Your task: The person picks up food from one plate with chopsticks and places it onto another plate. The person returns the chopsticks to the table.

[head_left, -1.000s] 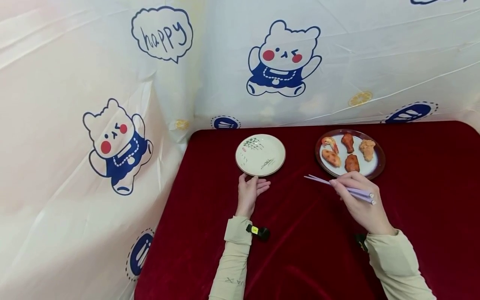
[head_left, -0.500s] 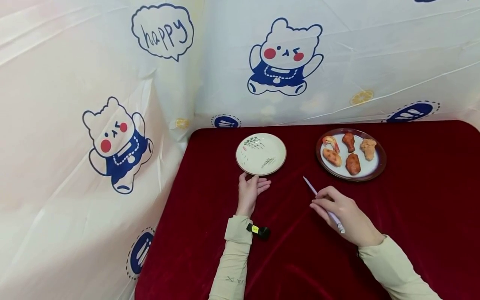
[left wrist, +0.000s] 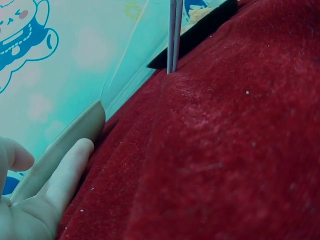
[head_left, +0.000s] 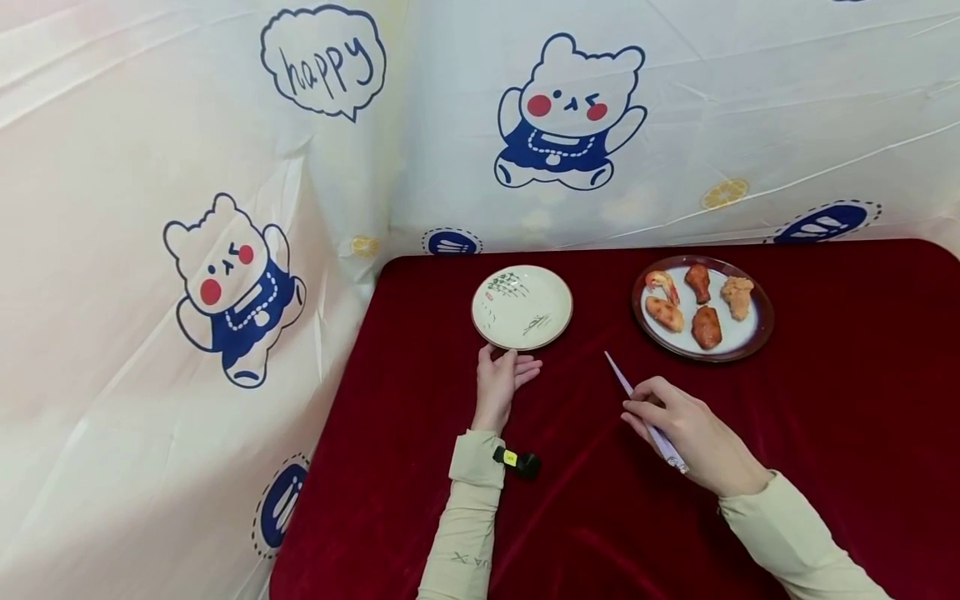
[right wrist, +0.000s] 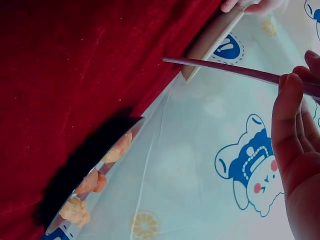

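My left hand rests at the near rim of a cream plate with a green leaf pattern. Its thumb and a nearly straight finger touch the plate's edge, other fingers spread to the right. My right hand holds a pair of lilac chopsticks together, pinched between thumb and fingers. Their tips point forward, standing on or just over the cloth between the two plates. A brown-rimmed plate at the right carries a drumstick, a shrimp, a browned wing piece and other fried pieces.
Dark red velvet cloth covers the table. White sheeting printed with cartoon bears rises behind and at the left of it. Black straps with a small device sit at my left wrist.
My right hand has drawn back from the brown-rimmed plate, toward the left and nearer to me. The chopsticks have turned and come together. My left hand stays where it was.
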